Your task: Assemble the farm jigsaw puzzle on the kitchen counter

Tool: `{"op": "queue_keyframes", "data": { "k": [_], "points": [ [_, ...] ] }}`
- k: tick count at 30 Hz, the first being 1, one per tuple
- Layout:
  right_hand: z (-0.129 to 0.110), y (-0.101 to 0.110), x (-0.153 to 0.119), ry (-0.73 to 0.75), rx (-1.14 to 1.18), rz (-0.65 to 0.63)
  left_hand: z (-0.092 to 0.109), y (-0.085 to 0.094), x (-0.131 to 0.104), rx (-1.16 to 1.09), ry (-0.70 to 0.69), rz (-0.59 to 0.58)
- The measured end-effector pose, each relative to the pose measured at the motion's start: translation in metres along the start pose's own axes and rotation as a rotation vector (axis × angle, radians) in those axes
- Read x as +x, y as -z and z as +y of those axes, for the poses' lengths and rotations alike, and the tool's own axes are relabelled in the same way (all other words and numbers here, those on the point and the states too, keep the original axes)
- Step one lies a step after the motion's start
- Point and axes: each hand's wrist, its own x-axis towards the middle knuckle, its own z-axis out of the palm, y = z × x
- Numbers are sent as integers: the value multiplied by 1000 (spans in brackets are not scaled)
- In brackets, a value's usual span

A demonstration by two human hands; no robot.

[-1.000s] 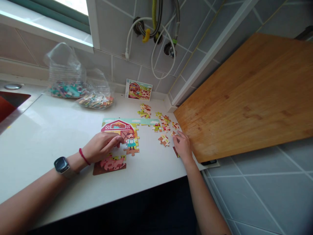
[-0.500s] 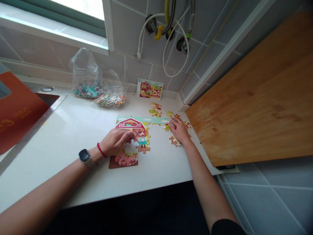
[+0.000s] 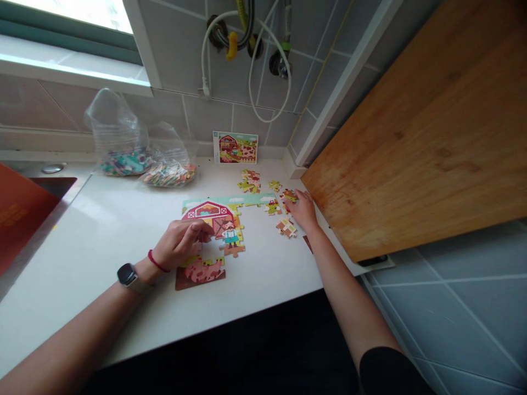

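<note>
The partly joined cardboard puzzle with a red barn, a figure in a teal apron and a pink pig (image 3: 229,232) lies flat on the white, smooth-topped counter (image 3: 99,236), in front of the person, probably because locked pieces need a level bed. The left hand (image 3: 183,240) rests over its left side, fingers loosely curled; this seems to steady the joined part, though I cannot tell whether a piece sits under the fingertips. The right hand (image 3: 303,211) is partly open, fingers bent down on a cluster of red, brown and green loose puzzle pieces (image 3: 289,195); whether it grips 1 of them cannot be told.

A brown-and-cream group of pieces (image 3: 286,227) lies just beside that hand, and a green-and-pink heap of pieces (image 3: 249,181) lies farther back. Keeping them right of the puzzle likely leaves them within easy reach. The small printed card with a matching barn scene (image 3: 235,148) leans upright at the back, presumably to face the person. 2 clear plastic bags of pieces (image 3: 123,156) stand behind, well apart from the hands, perhaps to avoid mixing sets.
</note>
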Motion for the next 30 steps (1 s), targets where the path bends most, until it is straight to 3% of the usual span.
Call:
{"op": "queue_keyframes", "data": {
  "k": [3, 7, 14, 16, 18, 20, 24, 27, 30],
  "points": [
    [-2, -2, 2, -24, -20, -36, -2, 1, -1, 10, -1, 6],
    [-6, 2, -2, -2, 64, 14, 2, 3, 0, 1, 30, 15],
    [-15, 16, -5, -15, 354, 144, 12, 5, 6, 10, 33, 34],
    [-26, 21, -11, -53, 498, 124, 13, 5, 7, 19, 45, 60],
    [-46, 23, -24, -86, 681, 1, 13, 6, 8, 32, 50, 84],
    [-77, 22, -46, -63, 794, -205, 13, 7, 8, 53, 27, 100],
    [-149, 8, -97, 33, 764, -511, 12, 7, 9, 102, -27, 134],
    [-186, -6, -116, 193, 642, -512, 11, 7, 9, 121, 5, 148],
    [-197, -16, -116, 334, 499, -421, 11, 7, 9, 123, 40, 147]
  ]
}}
